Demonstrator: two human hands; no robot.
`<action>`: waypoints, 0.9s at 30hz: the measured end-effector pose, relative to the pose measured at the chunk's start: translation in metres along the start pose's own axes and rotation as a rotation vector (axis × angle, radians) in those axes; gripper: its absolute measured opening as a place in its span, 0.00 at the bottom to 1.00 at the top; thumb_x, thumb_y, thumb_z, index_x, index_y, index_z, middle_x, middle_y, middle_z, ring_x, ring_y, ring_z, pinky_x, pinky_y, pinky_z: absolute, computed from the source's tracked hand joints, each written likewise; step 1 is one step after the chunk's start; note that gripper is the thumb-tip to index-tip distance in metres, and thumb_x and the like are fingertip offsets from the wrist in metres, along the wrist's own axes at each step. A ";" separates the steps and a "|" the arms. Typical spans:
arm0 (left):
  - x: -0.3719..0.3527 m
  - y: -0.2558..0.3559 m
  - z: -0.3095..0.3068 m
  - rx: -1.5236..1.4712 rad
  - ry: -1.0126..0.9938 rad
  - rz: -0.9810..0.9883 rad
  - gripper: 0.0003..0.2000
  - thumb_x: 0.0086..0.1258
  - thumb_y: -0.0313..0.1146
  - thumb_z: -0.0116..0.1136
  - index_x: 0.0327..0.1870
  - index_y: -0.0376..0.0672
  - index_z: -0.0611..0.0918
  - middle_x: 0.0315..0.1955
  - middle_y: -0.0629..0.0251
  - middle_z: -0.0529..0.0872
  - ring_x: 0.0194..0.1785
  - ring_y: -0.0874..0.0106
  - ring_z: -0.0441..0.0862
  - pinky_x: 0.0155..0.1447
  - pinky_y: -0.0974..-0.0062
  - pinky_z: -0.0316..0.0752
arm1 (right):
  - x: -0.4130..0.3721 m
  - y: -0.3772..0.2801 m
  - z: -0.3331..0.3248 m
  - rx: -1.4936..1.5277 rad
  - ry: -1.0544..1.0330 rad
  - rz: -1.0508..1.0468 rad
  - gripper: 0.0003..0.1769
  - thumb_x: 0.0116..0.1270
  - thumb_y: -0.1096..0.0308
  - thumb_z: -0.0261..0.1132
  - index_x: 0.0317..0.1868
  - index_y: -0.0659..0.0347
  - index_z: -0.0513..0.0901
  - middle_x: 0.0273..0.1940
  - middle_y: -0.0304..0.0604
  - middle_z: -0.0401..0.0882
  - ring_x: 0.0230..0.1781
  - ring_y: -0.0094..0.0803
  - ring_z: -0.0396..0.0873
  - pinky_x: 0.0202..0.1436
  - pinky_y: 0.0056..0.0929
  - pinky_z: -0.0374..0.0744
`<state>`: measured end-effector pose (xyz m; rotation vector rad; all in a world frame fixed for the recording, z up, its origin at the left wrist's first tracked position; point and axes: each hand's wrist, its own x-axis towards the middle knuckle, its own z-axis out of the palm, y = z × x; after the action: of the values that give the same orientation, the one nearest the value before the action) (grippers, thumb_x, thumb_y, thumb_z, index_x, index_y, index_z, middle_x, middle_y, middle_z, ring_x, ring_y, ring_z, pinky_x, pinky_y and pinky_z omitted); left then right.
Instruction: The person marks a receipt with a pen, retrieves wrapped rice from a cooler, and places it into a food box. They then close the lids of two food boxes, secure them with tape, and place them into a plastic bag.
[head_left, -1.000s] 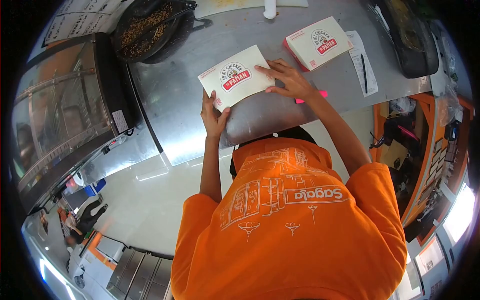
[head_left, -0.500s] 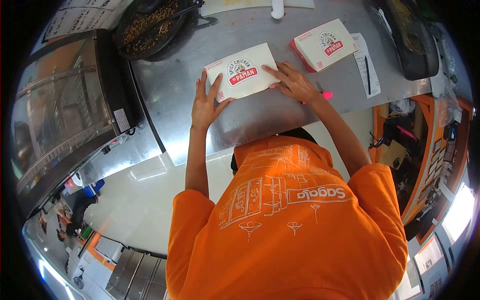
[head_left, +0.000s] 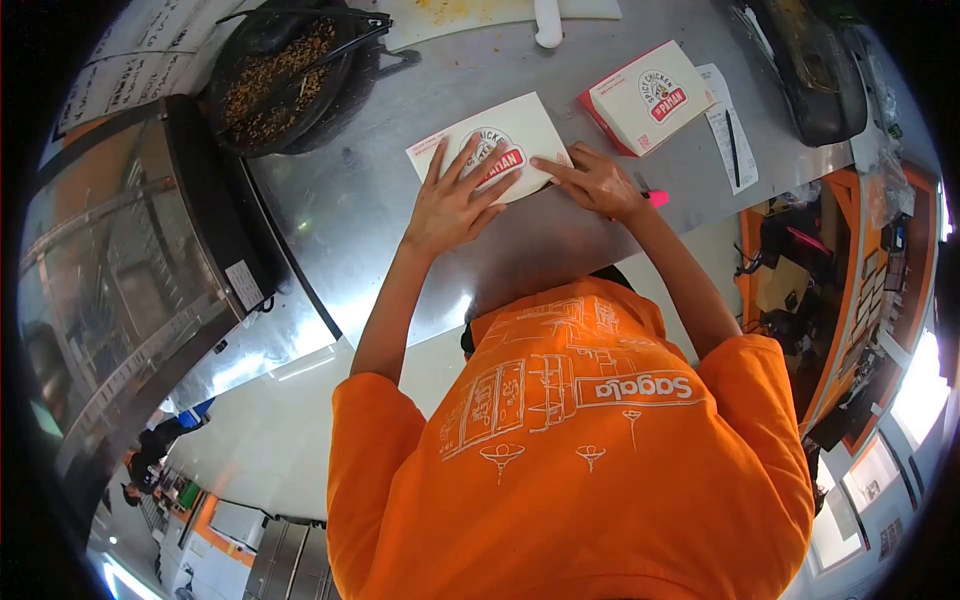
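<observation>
A white cardboard takeaway box (head_left: 540,120) with a red printed logo lies closed on the steel counter in front of me. My left hand (head_left: 455,205) rests on its lid, fingers spread and open, covering part of the logo. At the box's front right corner is my right hand (head_left: 600,185), one finger pressed on the lid and the others bent around the edge; I see a small dark gap under the lid there. Just beside my right wrist lies a pink marker (head_left: 655,198). A second takeaway box (head_left: 625,90) with red sides stands to the right.
A paper receipt (head_left: 718,100) with a dark pen (head_left: 733,145) on it lies at the right. A black pan (head_left: 245,125) of brown crumbs stands back left, beside a glass-fronted cabinet (head_left: 120,250). At the back, a white handle (head_left: 547,25) rests on a cutting board (head_left: 590,8).
My left hand has slid from the box's left edge onto the lid, over the logo. My right hand has moved slightly down to the front right corner, fingers more bent.
</observation>
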<state>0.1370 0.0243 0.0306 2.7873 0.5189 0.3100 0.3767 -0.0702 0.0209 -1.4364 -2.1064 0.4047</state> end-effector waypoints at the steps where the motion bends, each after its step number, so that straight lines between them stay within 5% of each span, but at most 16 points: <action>1: 0.003 -0.003 0.001 -0.004 -0.002 0.014 0.24 0.60 0.45 0.56 0.59 0.59 0.72 0.64 0.74 0.64 0.70 0.64 0.53 0.71 0.52 0.46 | 0.001 0.002 0.000 -0.017 0.008 -0.020 0.26 0.58 0.68 0.62 0.59 0.45 0.72 0.28 0.41 0.74 0.31 0.35 0.72 0.32 0.30 0.77; 8: 0.008 -0.016 0.005 0.071 -0.059 0.085 0.21 0.61 0.44 0.55 0.57 0.63 0.74 0.62 0.77 0.67 0.69 0.68 0.56 0.72 0.58 0.49 | 0.005 0.012 -0.014 -0.130 -0.156 0.039 0.26 0.60 0.60 0.62 0.60 0.49 0.70 0.25 0.37 0.74 0.27 0.28 0.73 0.28 0.27 0.77; 11: 0.013 -0.040 0.005 -0.213 -0.293 -0.125 0.23 0.59 0.47 0.56 0.58 0.61 0.74 0.62 0.77 0.67 0.68 0.69 0.57 0.71 0.63 0.52 | 0.013 0.013 -0.019 -0.125 -0.124 -0.052 0.26 0.58 0.62 0.63 0.58 0.56 0.72 0.23 0.41 0.70 0.25 0.33 0.71 0.31 0.30 0.75; 14: 0.024 -0.043 0.012 -0.161 -0.074 0.069 0.26 0.56 0.53 0.57 0.58 0.63 0.73 0.64 0.77 0.63 0.70 0.68 0.53 0.69 0.50 0.54 | 0.018 0.016 -0.021 -0.157 -0.100 -0.112 0.26 0.58 0.63 0.63 0.58 0.56 0.72 0.22 0.40 0.70 0.24 0.33 0.70 0.30 0.29 0.75; 17: 0.045 -0.024 -0.021 0.172 -0.159 0.110 0.27 0.54 0.57 0.57 0.58 0.68 0.72 0.67 0.79 0.58 0.70 0.62 0.50 0.62 0.39 0.56 | 0.021 0.019 -0.020 -0.190 -0.072 -0.143 0.26 0.58 0.63 0.63 0.59 0.55 0.72 0.22 0.39 0.70 0.24 0.32 0.70 0.29 0.29 0.75; 27: 0.059 -0.022 -0.021 0.214 -0.344 0.057 0.39 0.51 0.46 0.63 0.66 0.73 0.57 0.69 0.78 0.48 0.66 0.47 0.49 0.59 0.37 0.59 | 0.020 0.033 -0.009 -0.335 -0.023 -0.192 0.27 0.59 0.63 0.62 0.60 0.53 0.70 0.23 0.37 0.72 0.27 0.29 0.73 0.34 0.28 0.75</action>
<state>0.1785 0.0714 0.0522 2.9723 0.4096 -0.2265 0.4015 -0.0401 0.0163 -1.3911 -2.3883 -0.0088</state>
